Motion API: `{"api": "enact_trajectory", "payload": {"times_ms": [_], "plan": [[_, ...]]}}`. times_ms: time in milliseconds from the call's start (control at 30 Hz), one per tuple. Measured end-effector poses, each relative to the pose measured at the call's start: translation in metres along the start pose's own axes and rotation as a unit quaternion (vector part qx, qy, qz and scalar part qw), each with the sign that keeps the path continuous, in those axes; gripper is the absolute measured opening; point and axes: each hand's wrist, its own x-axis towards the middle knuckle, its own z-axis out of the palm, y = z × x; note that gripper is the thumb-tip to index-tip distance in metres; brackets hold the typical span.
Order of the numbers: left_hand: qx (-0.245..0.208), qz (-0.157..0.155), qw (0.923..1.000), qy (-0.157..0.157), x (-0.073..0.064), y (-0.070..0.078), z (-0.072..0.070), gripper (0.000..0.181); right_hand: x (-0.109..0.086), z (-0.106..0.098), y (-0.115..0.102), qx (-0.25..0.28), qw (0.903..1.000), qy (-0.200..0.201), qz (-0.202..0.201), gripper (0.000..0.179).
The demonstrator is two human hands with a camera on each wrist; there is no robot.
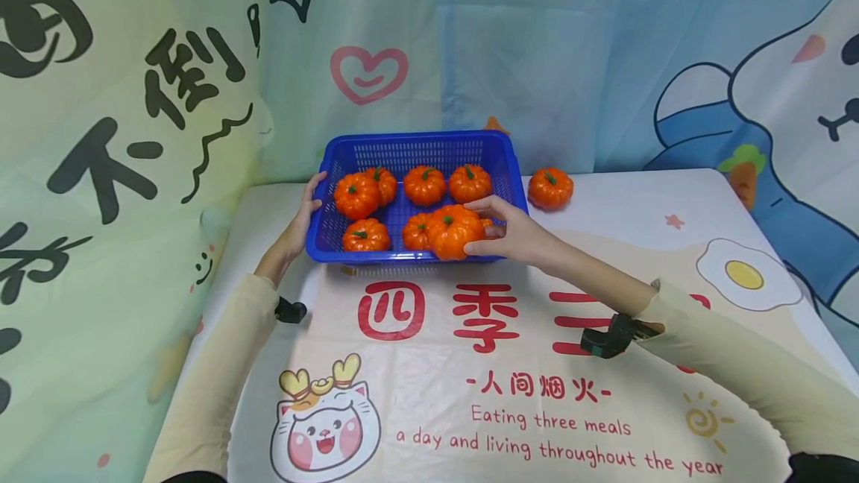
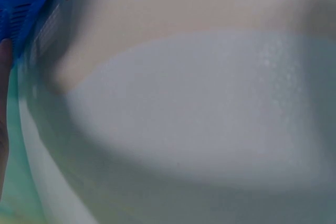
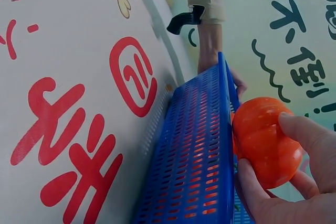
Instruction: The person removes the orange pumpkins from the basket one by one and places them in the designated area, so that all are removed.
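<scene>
My right hand (image 1: 499,229) grips a small orange pumpkin (image 1: 455,232) with a green stem, thumb and fingers on its sides. It is held over the front wall of the blue plastic basket (image 1: 409,256), inside which several similar pumpkins (image 1: 357,196) lie. In the right wrist view, the held pumpkin (image 3: 268,142) is beside the basket's rim (image 3: 228,129), fingers around it. My left hand (image 1: 302,222) rests against the outside of the basket's left end. Only a sliver of that hand (image 2: 4,103) shows in the left wrist view.
One more pumpkin (image 1: 550,188) sits on the table to the right of the basket. The table cover (image 1: 537,364) carries red lettering and cartoon prints. Printed curtains (image 1: 550,58) hang behind and to the left of the table.
</scene>
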Motion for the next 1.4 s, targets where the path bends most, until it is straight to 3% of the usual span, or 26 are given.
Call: {"api": "enact_trajectory", "payload": {"times_ms": [433, 833, 1100, 1400], "plan": [[0.006, -0.004, 1.0000, 0.001, -0.001, 0.000, 0.001, 0.058, -0.010, -0.007, 0.004, 0.004, 0.9999, 0.011, 0.010, 0.067], [0.005, -0.006, 1.0000, 0.000, 0.001, -0.003, -0.001, 0.056, -0.019, -0.033, 0.008, 0.018, 0.9993, 0.031, 0.010, 0.072], [-0.004, 0.002, 1.0000, 0.001, -0.002, -0.001, 0.000, 0.057, -0.023, -0.053, 0.017, 0.012, 0.9966, 0.080, 0.013, 0.074], [-0.001, 0.013, 0.9999, 0.000, 0.000, 0.000, 0.001, 0.058, -0.021, -0.082, 0.037, 0.010, 0.9877, 0.149, 0.046, 0.085]]}}
